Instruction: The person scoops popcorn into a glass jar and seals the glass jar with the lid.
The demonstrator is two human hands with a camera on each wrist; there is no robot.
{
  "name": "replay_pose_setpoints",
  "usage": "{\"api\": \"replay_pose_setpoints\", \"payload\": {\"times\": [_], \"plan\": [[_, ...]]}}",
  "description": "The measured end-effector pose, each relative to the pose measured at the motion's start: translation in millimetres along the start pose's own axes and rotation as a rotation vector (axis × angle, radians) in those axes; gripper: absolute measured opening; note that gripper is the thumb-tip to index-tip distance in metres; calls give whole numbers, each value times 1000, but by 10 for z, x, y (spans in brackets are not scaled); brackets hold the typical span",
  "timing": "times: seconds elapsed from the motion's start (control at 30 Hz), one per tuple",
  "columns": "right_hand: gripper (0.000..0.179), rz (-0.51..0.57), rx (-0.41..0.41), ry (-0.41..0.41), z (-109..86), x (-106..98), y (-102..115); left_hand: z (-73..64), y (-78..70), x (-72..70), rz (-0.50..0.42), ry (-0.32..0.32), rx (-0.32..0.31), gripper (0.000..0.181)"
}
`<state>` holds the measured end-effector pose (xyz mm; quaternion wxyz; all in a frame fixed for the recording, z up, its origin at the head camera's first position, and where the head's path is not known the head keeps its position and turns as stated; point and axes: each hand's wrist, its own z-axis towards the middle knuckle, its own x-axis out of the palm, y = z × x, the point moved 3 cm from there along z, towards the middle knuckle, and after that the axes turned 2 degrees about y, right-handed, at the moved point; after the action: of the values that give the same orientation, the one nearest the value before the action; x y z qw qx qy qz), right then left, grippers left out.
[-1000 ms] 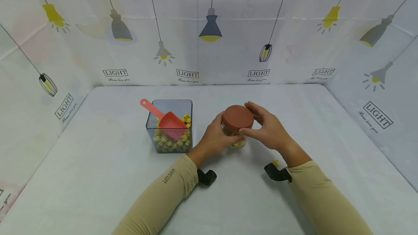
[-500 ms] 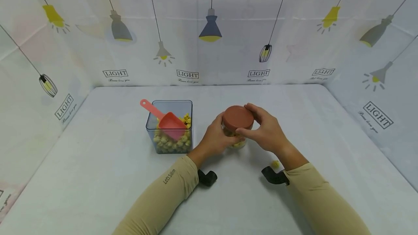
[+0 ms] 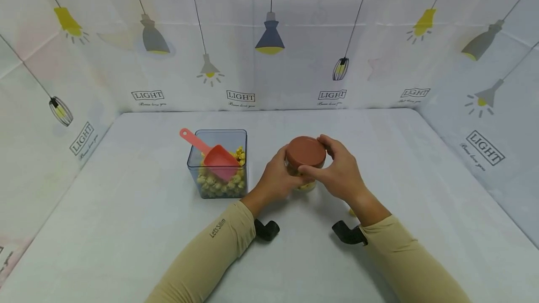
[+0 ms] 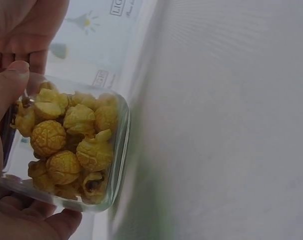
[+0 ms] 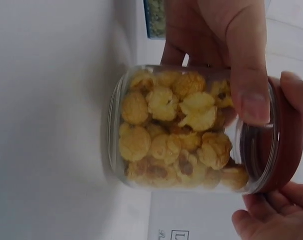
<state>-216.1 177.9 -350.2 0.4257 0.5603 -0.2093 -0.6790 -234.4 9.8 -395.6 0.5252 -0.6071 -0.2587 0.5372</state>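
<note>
A clear jar (image 5: 166,130) filled with popcorn (image 4: 79,145) stands on the table, with a reddish-brown lid (image 3: 306,152) on its mouth. My left hand (image 3: 275,177) grips the side of the jar, its thumb lying across the glass just below the lid. From the right, my right hand (image 3: 340,167) holds the lid by its rim, the thumb at the front and the fingers at the back. In the right wrist view the jar appears sideways, popcorn reaching most of the way up. The far side of the jar is hidden by the hands.
Left of the jar stands a clear bluish square container (image 3: 217,195) of popcorn, with a pink scoop (image 3: 221,158) lying in it and its handle over the rim. A loose popcorn piece (image 3: 352,212) lies by the right wrist, partly hidden. Printed cloth walls (image 3: 294,60) surround the table.
My right hand has turned around the lid, its thumb sliding left along the front and the wrist shifting left and nearer. The left hand and the jar stay in place.
</note>
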Motion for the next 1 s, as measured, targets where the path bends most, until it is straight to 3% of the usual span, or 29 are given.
{"api": "replay_pose_setpoints", "payload": {"times": [0.2, 0.3, 0.6, 0.7, 0.9, 1.0], "plan": [[85, 82, -51, 106, 13, 1, -48, -6, 15, 1, 7, 15, 0, 92], [83, 110, -62, 121, 25, 3, -46, -6, 10, -1, 2, 15, 4, 91], [90, 29, -5, -33, 0, 44, 19, -1, 3, -1, -11, -4, 11, 90], [93, 0, -2, -49, -3, 42, 22, -4, -3, -3, -11, -2, 5, 91], [85, 126, -45, 81, 30, 13, -57, -15, -17, -8, -8, 20, 5, 91], [83, 155, -53, 98, 31, 9, -82, -18, -18, -10, -4, 23, 9, 91]]}}
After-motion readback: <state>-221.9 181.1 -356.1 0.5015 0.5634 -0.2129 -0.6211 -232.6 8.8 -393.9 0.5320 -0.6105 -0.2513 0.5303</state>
